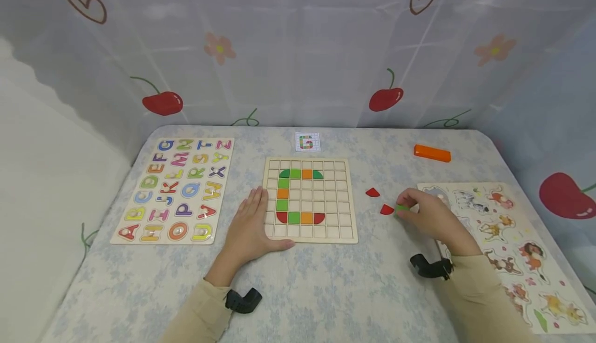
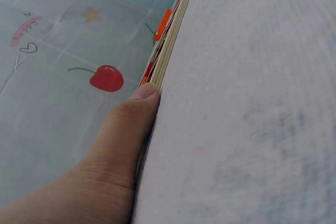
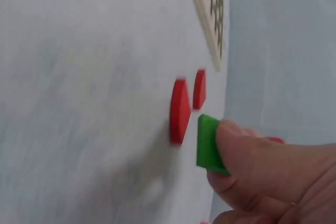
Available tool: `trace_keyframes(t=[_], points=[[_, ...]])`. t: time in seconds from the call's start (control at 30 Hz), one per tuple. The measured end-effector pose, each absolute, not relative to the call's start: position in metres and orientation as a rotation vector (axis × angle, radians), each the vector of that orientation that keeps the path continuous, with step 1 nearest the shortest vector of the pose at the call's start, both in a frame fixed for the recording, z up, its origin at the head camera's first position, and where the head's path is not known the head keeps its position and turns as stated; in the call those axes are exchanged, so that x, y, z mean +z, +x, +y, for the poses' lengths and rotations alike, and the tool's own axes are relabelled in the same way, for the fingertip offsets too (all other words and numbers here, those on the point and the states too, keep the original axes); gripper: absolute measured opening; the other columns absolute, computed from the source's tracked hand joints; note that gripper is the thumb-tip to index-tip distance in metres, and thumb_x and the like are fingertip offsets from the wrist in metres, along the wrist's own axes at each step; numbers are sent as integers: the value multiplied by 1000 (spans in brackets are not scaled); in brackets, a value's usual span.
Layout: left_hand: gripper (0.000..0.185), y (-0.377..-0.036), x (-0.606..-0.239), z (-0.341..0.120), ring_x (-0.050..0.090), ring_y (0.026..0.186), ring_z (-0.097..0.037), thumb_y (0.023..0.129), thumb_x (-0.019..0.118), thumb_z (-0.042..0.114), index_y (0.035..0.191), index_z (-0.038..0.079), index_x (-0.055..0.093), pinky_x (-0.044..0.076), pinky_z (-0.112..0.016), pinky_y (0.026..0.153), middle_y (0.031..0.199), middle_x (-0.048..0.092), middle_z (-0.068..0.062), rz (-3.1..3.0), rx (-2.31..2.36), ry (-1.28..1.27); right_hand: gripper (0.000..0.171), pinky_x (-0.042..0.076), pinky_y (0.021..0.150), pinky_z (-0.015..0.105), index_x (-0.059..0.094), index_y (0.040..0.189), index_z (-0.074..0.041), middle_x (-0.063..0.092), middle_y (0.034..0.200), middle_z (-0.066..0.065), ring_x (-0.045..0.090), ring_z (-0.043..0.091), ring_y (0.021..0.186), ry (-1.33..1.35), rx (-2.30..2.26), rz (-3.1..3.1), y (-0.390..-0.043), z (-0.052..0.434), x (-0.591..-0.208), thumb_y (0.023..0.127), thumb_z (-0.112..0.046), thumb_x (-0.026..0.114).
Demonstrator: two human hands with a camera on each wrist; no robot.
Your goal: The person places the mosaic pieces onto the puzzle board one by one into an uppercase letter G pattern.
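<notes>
My left hand (image 1: 251, 221) lies against the left side of a wooden grid board (image 1: 342, 226), fingers straight and thumb along its near edge. Set into the board are green, orange and red pieces arranged in a C-like outline. To the right of the board, my right hand (image 1: 426, 216) pinches a green square tile (image 3: 208, 142) between thumb and fingers, its flat shape plain in the right wrist view. Just left of that hand, two red quarter-round pieces (image 1: 387, 209) lie on the cloth. Behind the board is a small pattern card (image 1: 308, 142) with a G-like figure.
An alphabet puzzle board (image 1: 153, 206) lies at the left of the table. On the right, an animal puzzle board (image 1: 507, 234) extends under my right forearm. An orange block (image 1: 432, 153) sits at the back right, and a printed curtain (image 1: 298, 48) hangs behind the table.
</notes>
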State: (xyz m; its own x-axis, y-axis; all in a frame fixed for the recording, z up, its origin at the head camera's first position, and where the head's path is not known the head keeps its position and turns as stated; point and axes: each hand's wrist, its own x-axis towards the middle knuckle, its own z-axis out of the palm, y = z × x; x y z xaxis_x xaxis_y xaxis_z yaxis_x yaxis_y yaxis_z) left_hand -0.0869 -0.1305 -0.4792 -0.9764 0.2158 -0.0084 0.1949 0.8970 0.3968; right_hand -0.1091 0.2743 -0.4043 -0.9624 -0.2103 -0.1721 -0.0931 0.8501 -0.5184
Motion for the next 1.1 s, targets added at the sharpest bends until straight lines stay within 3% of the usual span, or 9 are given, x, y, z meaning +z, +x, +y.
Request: trace_keyframes(t=[0.43,0.6,0.73,1.1], points=[[144,-86,-479,-130,5,157,-25,59,58,94,159,4,8,13,-45,127,168,7,-10,3006,605,330,12,46,66,30,63,102,-14,65,98,4,52,18,69,-344,-1045,2695,-129,185,-421,93,-15,70],[144,-86,-479,-130,5,157,-25,59,59,93,159,4,8,13,-45,127,168,7,-10,3005,609,332,13,47,71,30,63,101,-17,64,95,1,56,18,79,-374,-1075,2658,-131,157,-421,92,-17,72],[143,-86,-477,-130,5,157,-25,60,62,91,159,4,8,13,-45,127,168,7,-10,3001,604,328,13,48,75,30,63,99,-19,63,92,-2,57,18,87,-390,-1080,2650,-135,141,-423,91,-19,73],[143,-86,-476,-130,5,157,-25,60,60,92,159,3,9,14,-45,127,168,7,-11,3001,603,333,9,49,79,32,65,99,-19,64,92,-3,58,17,83,-410,-1031,2663,-139,120,-427,92,-19,71]])
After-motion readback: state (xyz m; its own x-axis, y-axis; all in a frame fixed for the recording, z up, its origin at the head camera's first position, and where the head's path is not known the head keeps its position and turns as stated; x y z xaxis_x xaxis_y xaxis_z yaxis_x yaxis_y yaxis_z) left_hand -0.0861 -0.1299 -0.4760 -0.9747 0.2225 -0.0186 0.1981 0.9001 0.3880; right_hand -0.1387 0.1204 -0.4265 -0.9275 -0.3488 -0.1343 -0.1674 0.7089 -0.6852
